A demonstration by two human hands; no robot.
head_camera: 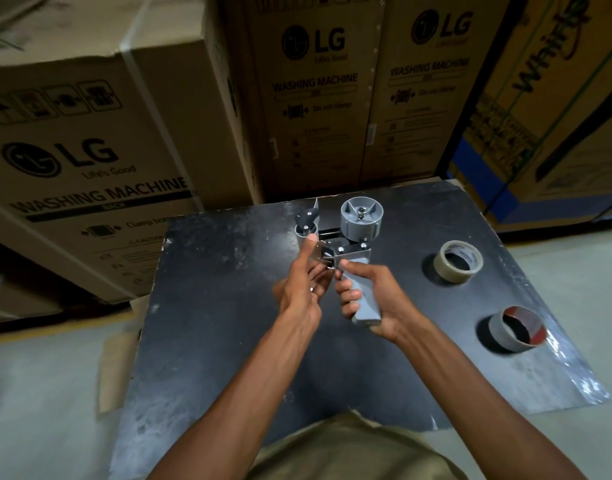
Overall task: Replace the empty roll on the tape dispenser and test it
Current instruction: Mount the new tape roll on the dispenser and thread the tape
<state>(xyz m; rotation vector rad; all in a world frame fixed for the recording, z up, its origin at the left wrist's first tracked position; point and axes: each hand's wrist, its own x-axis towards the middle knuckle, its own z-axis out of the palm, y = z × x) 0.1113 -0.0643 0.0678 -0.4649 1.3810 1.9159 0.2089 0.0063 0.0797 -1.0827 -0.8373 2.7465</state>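
1. Stacked cardboard boxes (90, 161) wall off everything from 9 to 2 o'clock, mostly LG washing machine cartons, right behind a scuffed black table (228, 341).
2. Tape dispenser (346, 244) is held up over the table around 12 o'clock, its grey spool hub (361, 218) bare with no roll on it.
3. Right hand (370, 299) is wrapped tight round the grey handle, fingers curled closed.
4. Left hand (303, 282) sits just beside it, thumb pushed up against the roller end at the front of the dispenser, other fingers loosely curled under the metal frame. Can't tell if they're actually pinching anything.
5. Over at 3 o'clock on the table there's a tape roll (457, 261) lying flat, well apart from the hands.
6. Nearer, around 4 o'clock, a cardboard core (516, 329) with a reddish inside sits near the table edge.
7. Nothing lies between the hands and the tape roll, just bare tabletop.
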